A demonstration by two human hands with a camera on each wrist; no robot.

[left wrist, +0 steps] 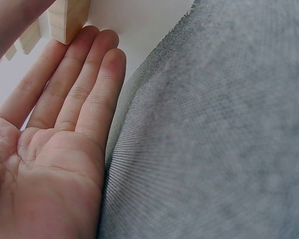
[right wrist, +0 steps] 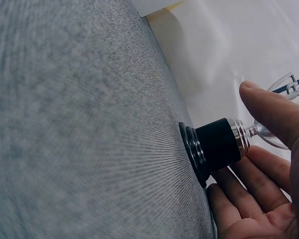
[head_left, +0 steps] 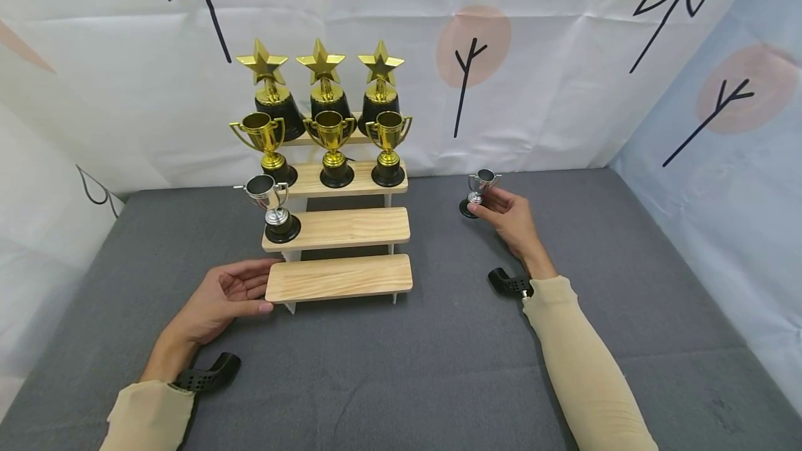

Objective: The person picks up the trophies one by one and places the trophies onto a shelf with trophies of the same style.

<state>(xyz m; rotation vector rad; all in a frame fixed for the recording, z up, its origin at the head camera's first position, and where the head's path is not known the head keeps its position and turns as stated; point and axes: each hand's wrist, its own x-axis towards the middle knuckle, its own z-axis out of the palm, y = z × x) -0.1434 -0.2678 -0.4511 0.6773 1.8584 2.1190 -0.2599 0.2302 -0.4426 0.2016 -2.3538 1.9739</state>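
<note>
My left hand is at the left end of a wooden stepped display stand. Its fingers lie nearly straight, fingertips right at the end of the lowest step, as the left wrist view also shows. To the right of the stand, my right hand holds a small silver trophy cup with a black base between thumb and fingers. That base stands upright at the grey cloth. Another silver trophy cup sits at the left end of the second step from the bottom.
Three gold trophy cups, including the middle one, line the third step. Behind them, three gold star trophies, among them the middle one, stand on the top step. Grey cloth covers the table, with a white patterned backdrop behind.
</note>
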